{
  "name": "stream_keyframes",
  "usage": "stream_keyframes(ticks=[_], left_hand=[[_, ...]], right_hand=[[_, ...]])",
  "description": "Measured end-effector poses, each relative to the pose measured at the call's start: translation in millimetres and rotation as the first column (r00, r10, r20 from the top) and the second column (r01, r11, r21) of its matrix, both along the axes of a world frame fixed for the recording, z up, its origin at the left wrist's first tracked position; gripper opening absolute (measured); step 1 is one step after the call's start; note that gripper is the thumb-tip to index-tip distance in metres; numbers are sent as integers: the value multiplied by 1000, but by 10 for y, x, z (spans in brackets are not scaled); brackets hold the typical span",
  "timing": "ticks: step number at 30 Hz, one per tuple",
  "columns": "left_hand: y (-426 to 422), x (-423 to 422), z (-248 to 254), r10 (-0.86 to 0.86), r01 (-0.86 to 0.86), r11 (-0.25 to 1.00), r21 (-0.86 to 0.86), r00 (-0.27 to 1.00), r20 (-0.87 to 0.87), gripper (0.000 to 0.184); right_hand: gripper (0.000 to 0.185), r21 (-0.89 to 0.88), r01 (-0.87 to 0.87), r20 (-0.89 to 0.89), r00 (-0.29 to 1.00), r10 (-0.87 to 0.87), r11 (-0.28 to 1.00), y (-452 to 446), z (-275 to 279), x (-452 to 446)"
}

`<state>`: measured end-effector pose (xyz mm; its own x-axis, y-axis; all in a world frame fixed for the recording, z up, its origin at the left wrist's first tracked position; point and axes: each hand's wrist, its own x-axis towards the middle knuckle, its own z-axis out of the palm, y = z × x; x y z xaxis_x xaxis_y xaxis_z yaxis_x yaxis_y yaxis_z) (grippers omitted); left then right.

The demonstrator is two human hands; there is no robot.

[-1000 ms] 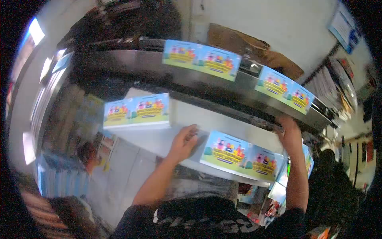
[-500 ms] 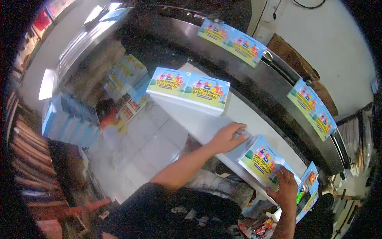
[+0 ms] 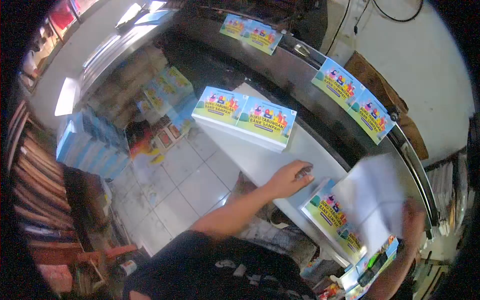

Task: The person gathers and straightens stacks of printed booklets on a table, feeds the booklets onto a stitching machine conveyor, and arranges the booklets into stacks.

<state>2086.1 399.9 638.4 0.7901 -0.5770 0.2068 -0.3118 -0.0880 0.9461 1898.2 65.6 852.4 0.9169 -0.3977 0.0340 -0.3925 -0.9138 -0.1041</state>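
My left hand (image 3: 291,180) rests at the edge of the white table (image 3: 225,150), fingers loosely curled, thumb apart, holding nothing. Beside it lies a stack of printed booklet sheets (image 3: 332,217) with cartoon figures and "Buku Tabungan Bank Sampah" on top. At the far right, my right hand (image 3: 412,217) is smeared by motion. It grips a printed sheet (image 3: 375,192), whose white underside is blurred and lifted over the right part of that stack. A second, neat stack of the same sheets (image 3: 245,117) stands farther up the table.
Along the dark metal machine's edge sit double covers, one pair (image 3: 355,100) near and another (image 3: 250,32) farther off. Tall blue-and-white stacks (image 3: 92,145) stand on the left by the tiled floor (image 3: 175,170). Brown material (image 3: 47,180) is piled at far left.
My right hand has swung right and up from the near stack, lifting a sheet. The covers on the machine have shifted left along its edge. My left hand has stayed nearly in place.
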Motion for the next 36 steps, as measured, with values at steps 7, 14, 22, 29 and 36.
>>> stream_keyframes(ticks=[7,14,22,29,36], left_hand=[[-22,9,-39,-5,5,1000,18,1000,12,41],[-6,-2,-75,-4,5,999,-35,1000,7,41],[-29,16,-111,3,1,999,-50,997,76,40],[-19,27,-46,-20,20,1000,0,999,30,39],[-32,12,-114,1,0,999,-43,1000,22,40]], right_hand=[[36,-423,150,692,691,212,893,-1269,-77,334],[38,-74,92,248,966,-71,993,-1179,-1205,-72],[74,108,-274,-123,950,286,956,1177,-991,-447],[91,48,-328,-104,938,331,944,1106,-1077,-392],[78,463,-214,-53,962,268,860,837,-969,-262]])
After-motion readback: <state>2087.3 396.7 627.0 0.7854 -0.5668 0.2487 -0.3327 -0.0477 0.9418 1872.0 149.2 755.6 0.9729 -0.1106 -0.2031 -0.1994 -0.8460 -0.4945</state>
